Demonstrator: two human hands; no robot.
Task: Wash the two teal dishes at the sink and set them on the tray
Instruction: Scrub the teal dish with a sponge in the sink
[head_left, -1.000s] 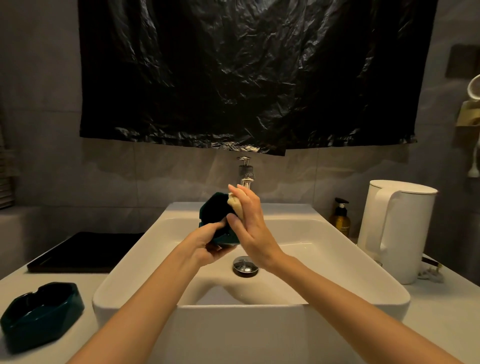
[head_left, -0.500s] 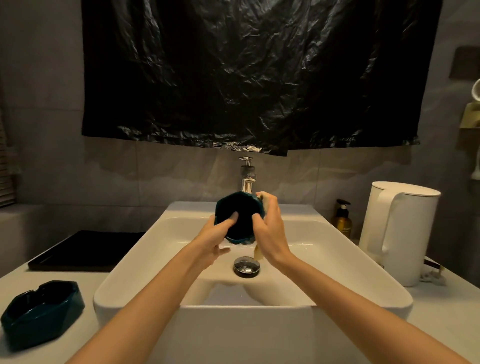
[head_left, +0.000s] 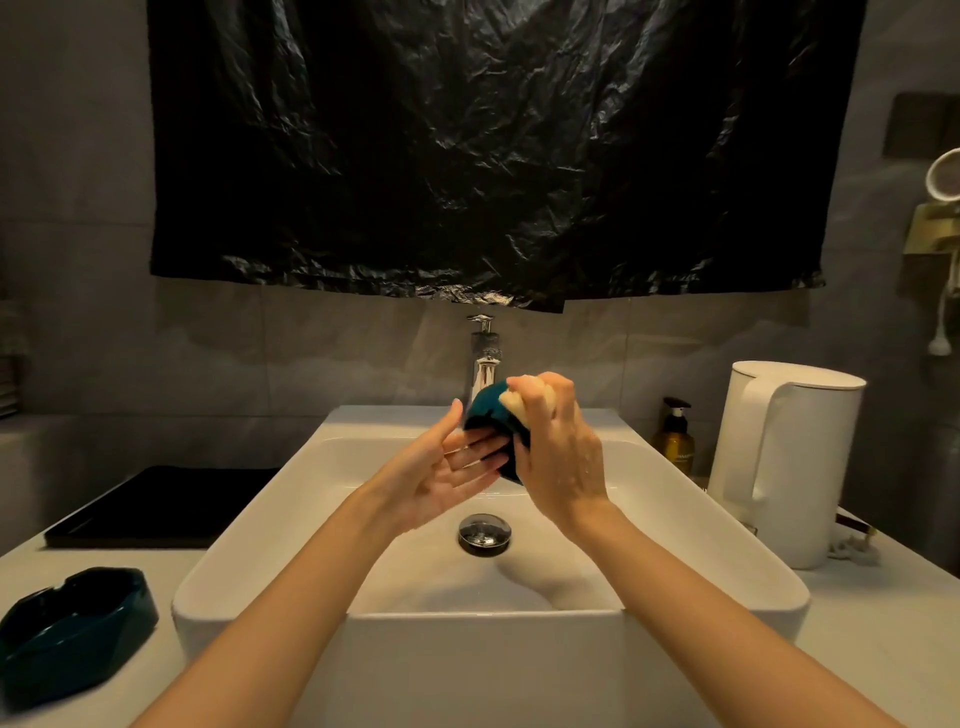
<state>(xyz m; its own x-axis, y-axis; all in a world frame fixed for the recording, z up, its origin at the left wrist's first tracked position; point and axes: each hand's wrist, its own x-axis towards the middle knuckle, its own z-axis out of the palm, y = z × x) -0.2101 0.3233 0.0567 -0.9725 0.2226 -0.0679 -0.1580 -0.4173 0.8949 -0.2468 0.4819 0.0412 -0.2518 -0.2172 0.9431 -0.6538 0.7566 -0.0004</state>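
1. Found one small faceted teal ceramic dish (head_left: 485, 410) lifted above the white rectangular ceramic sink (head_left: 234, 587), tipped on edge just in front of the chrome faucet (head_left: 485, 364).
2. Noted the right grip (head_left: 561, 457) clenched round a pale yellow sponge (head_left: 511, 404), pressing it onto the dish's upper edge.
3. Noted the left grip (head_left: 439, 470) released, palm up, with straight fingers laid against the dish's near face, propping rather than clasping it.
4. Spotted the second teal dish (head_left: 72, 631) resting on the pale tabletop (head_left: 176, 561) left of the sink, well apart from both grips.
5. Saw the flat black rectangular tray (head_left: 156, 506) behind that dish and beside the sink, with neither dish on it.
6. Judged the task to be at an early stage: first dish mid-scrub and not yet set down, second dish apparently untouched, both placements on the tray left to do.
7. Could not tell whether water ran, with the faucet's spout hidden behind dish and hand. Could not make out suds in the dim light. Could not see how the right grip's palm or thumb bore on the dish.
8. Took in, further out, a round metal drain plug (head_left: 484, 532), an amber pump bottle (head_left: 674, 441), a white electric kettle (head_left: 784, 457) and a crinkled black plastic sheet (head_left: 493, 156) on the wall. Found a fixture at the right edge cut off and impossible to identify.
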